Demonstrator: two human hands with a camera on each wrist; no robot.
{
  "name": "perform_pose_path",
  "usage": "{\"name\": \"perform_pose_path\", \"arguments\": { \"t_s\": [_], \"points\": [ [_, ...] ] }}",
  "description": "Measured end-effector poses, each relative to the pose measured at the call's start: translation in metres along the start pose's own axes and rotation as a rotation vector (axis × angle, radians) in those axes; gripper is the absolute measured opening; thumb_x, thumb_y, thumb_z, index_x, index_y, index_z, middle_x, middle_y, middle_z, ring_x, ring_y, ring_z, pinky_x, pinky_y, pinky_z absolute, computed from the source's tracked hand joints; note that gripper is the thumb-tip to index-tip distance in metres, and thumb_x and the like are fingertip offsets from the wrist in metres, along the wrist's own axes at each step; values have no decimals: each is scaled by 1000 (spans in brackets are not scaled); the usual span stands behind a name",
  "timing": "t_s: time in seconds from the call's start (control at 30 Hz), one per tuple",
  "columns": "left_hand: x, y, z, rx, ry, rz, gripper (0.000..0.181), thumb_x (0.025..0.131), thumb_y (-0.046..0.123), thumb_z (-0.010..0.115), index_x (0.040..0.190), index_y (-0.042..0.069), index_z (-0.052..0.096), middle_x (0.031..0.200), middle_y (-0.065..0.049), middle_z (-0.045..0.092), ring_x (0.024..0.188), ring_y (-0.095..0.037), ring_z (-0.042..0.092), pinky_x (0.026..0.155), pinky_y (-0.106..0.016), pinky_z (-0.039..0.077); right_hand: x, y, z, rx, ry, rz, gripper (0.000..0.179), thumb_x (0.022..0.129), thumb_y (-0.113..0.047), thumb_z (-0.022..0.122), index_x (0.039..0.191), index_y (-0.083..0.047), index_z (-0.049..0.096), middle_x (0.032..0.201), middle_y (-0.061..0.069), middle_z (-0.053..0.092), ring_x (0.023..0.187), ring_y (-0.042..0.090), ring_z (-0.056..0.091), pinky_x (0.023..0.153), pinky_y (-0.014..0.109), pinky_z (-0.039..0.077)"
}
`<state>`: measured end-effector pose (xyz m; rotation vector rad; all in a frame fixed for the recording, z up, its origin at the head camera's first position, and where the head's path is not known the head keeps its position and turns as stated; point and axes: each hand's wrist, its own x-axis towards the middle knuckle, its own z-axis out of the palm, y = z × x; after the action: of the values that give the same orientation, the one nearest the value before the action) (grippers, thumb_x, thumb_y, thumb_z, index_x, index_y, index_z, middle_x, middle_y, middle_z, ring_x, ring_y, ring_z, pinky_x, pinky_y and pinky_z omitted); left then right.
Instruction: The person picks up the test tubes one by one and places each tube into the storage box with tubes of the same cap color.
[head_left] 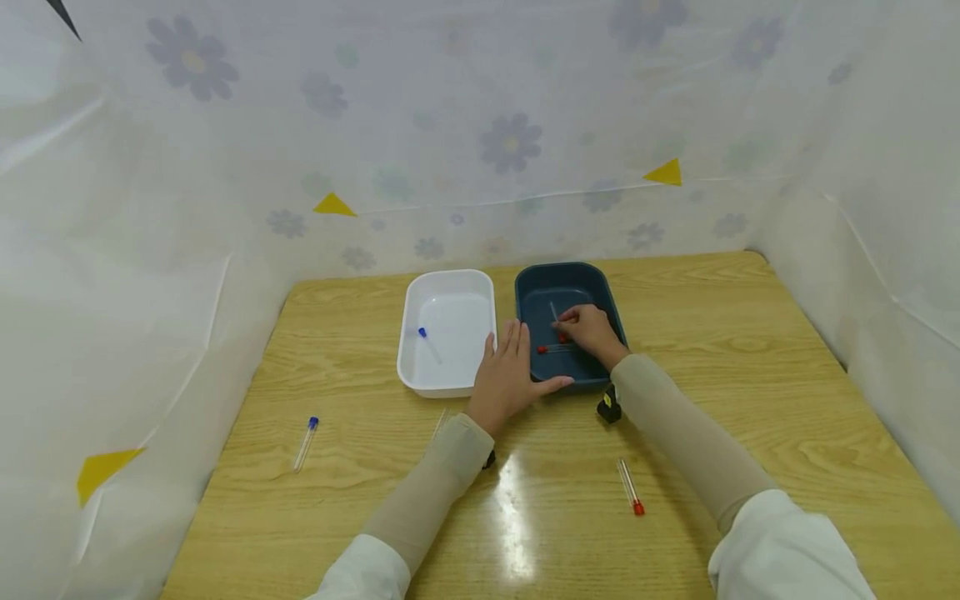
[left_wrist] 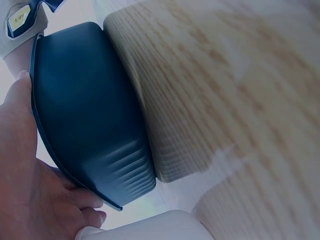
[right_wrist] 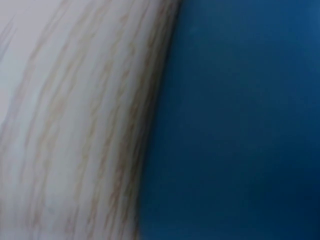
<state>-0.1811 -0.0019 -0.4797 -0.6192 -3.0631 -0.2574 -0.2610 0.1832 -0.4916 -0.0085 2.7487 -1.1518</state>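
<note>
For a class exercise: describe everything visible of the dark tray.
The dark tray is blue, open and plastic-looking, with rounded corners, a rim and ridges outside. It sits upright on the table, right of the white tray. Red-capped tubes are inside; the left hand touches its rim, the right hand reaches in.

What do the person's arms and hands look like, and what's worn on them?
The left hand and right hand are ungloved. Snug beige sleeves cover the forearms, with looser white sleeves above. A small black device with a yellow marking sits at the right wrist; a bit of another black piece shows by the left.
</note>
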Motion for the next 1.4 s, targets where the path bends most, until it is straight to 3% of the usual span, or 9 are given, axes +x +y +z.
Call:
{"name": "perform_pose_path", "arguments": {
  "t_s": [0.6, 1.13, 1.4],
  "points": [
    [-4, 0, 0, 2, 21, 12, 118, 69, 90, 18, 148, 3, 17, 153, -14, 15, 141, -23, 6, 111, -47, 8, -2, 2, 3, -10, 5, -9, 34, 89, -31, 63, 107, -1, 65, 99, 14, 67, 87, 26, 62, 76, 41, 50],
    [-5, 1, -1, -1, 5, 2, 117, 69, 90, 18, 149, 4, 15, 154, -13, 13, 141, -23, 6, 112, -47, 6, -4, 0, 3, 0, 75, -26, 29, 93, -30, 57, 101, -4, 67, 88, 10, 66, 75, 21, 60, 65, 34, 48],
    [-2, 1, -1, -3, 13, 4, 118, 68, 90, 18, 149, 4, 15, 154, -12, 13, 141, -23, 7, 112, -46, 5, -1, -1, 0, 73, 110, -135, 28, 94, -29, 55, 106, -6, 65, 89, 9, 66, 79, 21, 62, 71, 39, 50]
  ]
}}
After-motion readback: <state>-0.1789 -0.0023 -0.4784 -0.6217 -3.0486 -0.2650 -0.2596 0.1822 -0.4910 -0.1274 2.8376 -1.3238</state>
